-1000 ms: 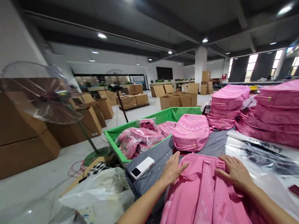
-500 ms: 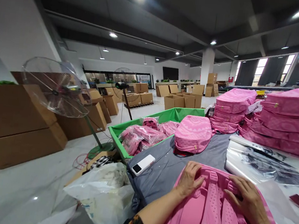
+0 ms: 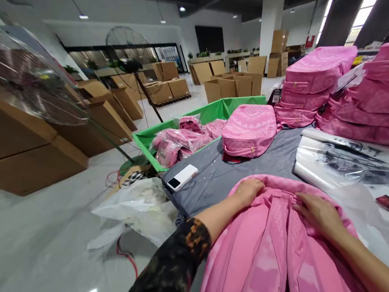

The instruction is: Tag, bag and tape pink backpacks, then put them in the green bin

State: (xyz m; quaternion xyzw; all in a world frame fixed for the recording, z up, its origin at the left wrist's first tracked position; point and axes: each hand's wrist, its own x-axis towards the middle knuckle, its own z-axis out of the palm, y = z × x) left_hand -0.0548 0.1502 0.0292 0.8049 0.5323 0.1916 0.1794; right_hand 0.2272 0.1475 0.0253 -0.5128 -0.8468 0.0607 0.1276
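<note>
A pink backpack (image 3: 272,262) lies back-side up on the grey table (image 3: 277,160) in front of me, its padded straps facing up. My left hand (image 3: 247,191) is curled over the top left edge of the backpack. My right hand (image 3: 315,211) rests on its top right edge with fingers bent onto the strap. Another pink backpack (image 3: 250,129) lies further back on the table.
Stacks of pink backpacks (image 3: 358,89) stand at the back right, with clear plastic bags (image 3: 350,164) in front of them. A white phone (image 3: 182,177) lies at the table's left edge. A green bin (image 3: 196,127) holds bagged backpacks. Cardboard boxes (image 3: 33,146), a fan (image 3: 29,80) and a white plastic bag (image 3: 138,205) are on the left.
My view has tilted down and come closer. Both hands have stayed on the top of the backpack, the left hand's fingers curling more over the edge.
</note>
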